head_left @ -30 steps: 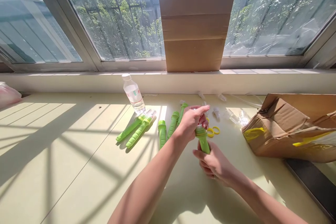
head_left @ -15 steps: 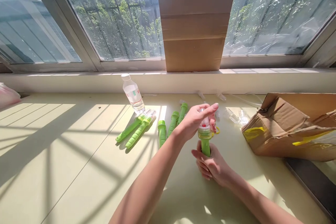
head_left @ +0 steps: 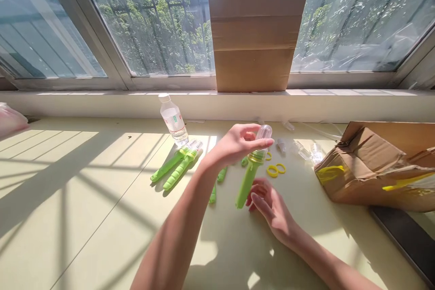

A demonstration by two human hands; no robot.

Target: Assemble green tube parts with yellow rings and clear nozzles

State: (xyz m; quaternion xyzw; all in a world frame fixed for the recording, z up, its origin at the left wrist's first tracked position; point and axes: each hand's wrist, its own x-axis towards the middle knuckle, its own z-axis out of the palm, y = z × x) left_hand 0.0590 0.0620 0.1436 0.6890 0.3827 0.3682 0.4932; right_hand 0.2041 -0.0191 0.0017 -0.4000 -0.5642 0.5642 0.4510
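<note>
My left hand (head_left: 238, 145) pinches the clear ribbed cap of a green-handled light stick (head_left: 247, 182) between thumb and fingers. The stick hangs tilted, cap up and handle down to the left. Beside the handle's lower end, my right hand (head_left: 273, 213) is open, fingers loosely curved; whether a fingertip touches the handle I cannot tell. Several yellow rings (head_left: 272, 171) lie on the table just behind the stick. More green handles (head_left: 222, 175) are partly hidden behind my left forearm. Two capped green sticks (head_left: 180, 167) lie farther left.
A clear water bottle (head_left: 174, 120) stands behind the two sticks. Loose clear caps (head_left: 302, 150) lie at the back right. An open cardboard box (head_left: 377, 167) takes up the right side, with a dark flat object (head_left: 401, 240) in front of it. The windowsill (head_left: 136, 105) bounds the table.
My right hand has let go of the green handle and opened. My left hand has tilted the stick, its lower end swinging left. The yellow rings now show more fully.
</note>
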